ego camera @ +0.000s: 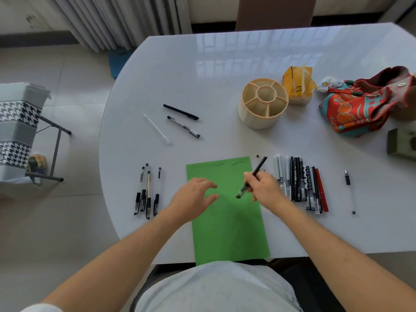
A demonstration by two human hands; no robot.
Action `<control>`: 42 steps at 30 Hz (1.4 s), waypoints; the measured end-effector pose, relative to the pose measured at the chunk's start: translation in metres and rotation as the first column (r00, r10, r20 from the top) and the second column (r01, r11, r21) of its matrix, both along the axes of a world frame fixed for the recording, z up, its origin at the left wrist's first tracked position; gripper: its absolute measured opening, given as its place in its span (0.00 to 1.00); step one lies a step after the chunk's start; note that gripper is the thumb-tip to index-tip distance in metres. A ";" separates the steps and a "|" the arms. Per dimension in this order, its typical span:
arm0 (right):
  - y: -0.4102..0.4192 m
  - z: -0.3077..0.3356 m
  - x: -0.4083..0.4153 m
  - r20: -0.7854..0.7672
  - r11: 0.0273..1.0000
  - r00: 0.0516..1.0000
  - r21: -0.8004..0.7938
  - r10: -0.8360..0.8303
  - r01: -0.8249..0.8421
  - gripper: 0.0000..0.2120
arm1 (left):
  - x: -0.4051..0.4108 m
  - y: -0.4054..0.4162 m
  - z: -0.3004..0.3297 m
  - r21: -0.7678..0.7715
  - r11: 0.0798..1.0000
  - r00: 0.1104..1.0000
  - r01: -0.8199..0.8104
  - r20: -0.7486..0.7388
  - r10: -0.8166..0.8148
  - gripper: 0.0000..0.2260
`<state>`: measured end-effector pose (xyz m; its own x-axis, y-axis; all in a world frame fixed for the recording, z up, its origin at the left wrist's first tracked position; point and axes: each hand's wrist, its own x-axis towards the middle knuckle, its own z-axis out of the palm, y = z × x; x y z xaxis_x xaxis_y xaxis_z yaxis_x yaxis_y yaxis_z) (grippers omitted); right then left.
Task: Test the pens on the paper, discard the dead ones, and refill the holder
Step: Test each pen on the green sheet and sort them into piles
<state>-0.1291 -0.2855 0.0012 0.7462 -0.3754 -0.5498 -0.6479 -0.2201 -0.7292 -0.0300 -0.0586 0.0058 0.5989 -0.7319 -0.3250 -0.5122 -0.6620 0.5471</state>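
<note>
Green paper (227,224): flat on the white table (202,75), with black scribbles along its far edge.
Right hand (263,188): its grip is pinched on a black pen (253,177), tip down over the paper.
Left hand (194,195): over the paper's left side, fingers spread and loose, holding nothing.
Holder (262,103): beige, round, near the far right of the table.
Pens on the right (301,183): a tight row beside the paper.
Pens on the left (147,192): four lie side by side.
Far pens (181,120): three lie apart, past the paper.
</note>
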 end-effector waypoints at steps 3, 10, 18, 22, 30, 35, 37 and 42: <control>-0.025 -0.006 0.003 -0.199 0.900 0.963 -0.362 0.181 -0.244 0.15 | 0.006 0.019 -0.010 0.048 0.999 0.995 0.012 0.103 -0.017 0.16; -0.044 -0.012 0.010 -0.296 0.720 0.942 -0.619 0.155 -0.313 0.08 | 0.005 0.044 -0.020 0.146 0.985 0.983 0.096 0.140 -0.116 0.18; 0.024 -0.003 0.124 0.043 0.766 0.934 -0.586 0.356 -0.265 0.12 | 0.012 0.051 -0.020 0.142 0.981 0.986 0.133 0.086 -0.146 0.21; 0.059 -0.008 0.189 0.088 0.774 0.925 -0.580 0.370 -0.255 0.13 | 0.015 0.052 -0.017 0.156 0.973 0.982 0.168 0.066 -0.180 0.22; 0.073 -0.029 0.228 -0.057 0.652 0.891 -0.661 0.449 -0.371 0.14 | 0.010 0.057 -0.020 0.105 0.982 0.984 0.159 0.069 -0.167 0.21; 0.061 -0.021 0.200 -0.075 0.764 0.929 -0.547 0.362 -0.341 0.16 | 0.007 0.059 -0.023 0.081 0.985 0.985 0.152 0.074 -0.158 0.22; 0.053 -0.015 0.174 -0.030 0.838 0.959 -0.479 0.282 -0.261 0.09 | 0.007 0.057 -0.023 0.084 0.985 0.984 0.150 0.081 -0.157 0.21; 0.049 -0.003 0.094 0.106 0.994 0.991 -0.066 -0.080 0.087 0.02 | 0.008 0.046 -0.019 0.062 0.995 0.996 0.080 0.040 -0.083 0.18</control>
<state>-0.0347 -0.2368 -0.0015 0.7621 -0.4738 -0.4412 -0.5882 -0.2219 -0.7777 -0.0216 -0.0123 -0.0128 0.5519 -0.7587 -0.3461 -0.5877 -0.6483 0.4841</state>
